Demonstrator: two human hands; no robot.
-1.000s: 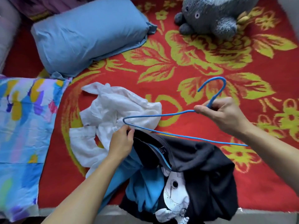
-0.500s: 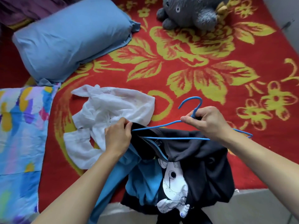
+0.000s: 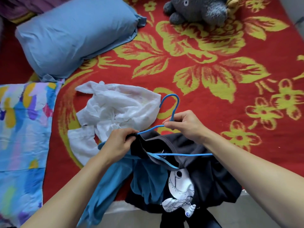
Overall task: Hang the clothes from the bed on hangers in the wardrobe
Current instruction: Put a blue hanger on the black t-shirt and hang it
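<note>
While our right hand point(image 3: 185, 124) pinches the blue hanger point(image 3: 172, 112) at the base of its hook, just right of the frame's centre, our left hand point(image 3: 120, 142) is closed on the neck edge of the black T-shirt point(image 3: 213, 175), a little lower and to the left. Compared with a second ago, the hanger has come down and toward us: its left shoulder, which then hung free over the white garment point(image 3: 115, 109), now disappears into the black collar beside our left fingers point(image 3: 130, 137). Its bottom bar runs across the open neck and out toward our right forearm. The hook has also swung from the right of the frame to near its middle, standing up above our right thumb.

The black T-shirt lies bunched at the lower centre, on the near edge of the bed point(image 3: 213, 79), with its white printed figure facing up and part of it hanging over the edge. A blue garment point(image 3: 105, 186) lies partly under it and trails toward the lower left. The white garment sits crumpled just above our left hand, where it was before.

At the upper left a blue pillow point(image 3: 74, 35) rests on the red flowered bedcover, a multicoloured pillow point(image 3: 21, 137) fills the left edge, and a grey plush toy point(image 3: 197, 10) sits at the top.
</note>
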